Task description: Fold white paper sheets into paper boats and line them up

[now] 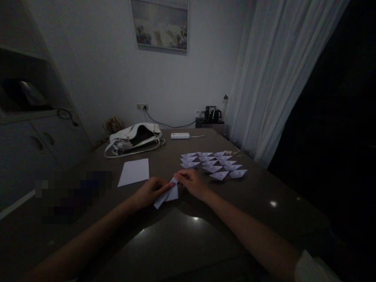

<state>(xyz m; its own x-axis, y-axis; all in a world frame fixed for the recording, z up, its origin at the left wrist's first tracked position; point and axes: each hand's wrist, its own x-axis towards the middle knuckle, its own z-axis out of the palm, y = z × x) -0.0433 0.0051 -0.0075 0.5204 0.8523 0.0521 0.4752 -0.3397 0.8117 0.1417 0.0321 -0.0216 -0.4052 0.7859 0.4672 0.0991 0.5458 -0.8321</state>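
Between my hands is a partly folded sheet of white paper point(172, 193), held just above the dark table. My left hand point(151, 192) pinches its left side, thumb on top. At the upper corner, the fingers of my right hand point(189, 180) close on the paper's tip. Just beyond my right hand, several folded paper boats point(212, 169) stand in rows. To the left, past my left hand, lies a stack of white paper point(134, 171). The fold's underside is hidden from me.
A white handbag point(135, 137) sits open at the table's far left. Near the far edge lies a white power bank point(180, 136) with a short cable. Small scraps point(230, 152) lie beyond the boats. A blurred-out patch covers the table's left side.
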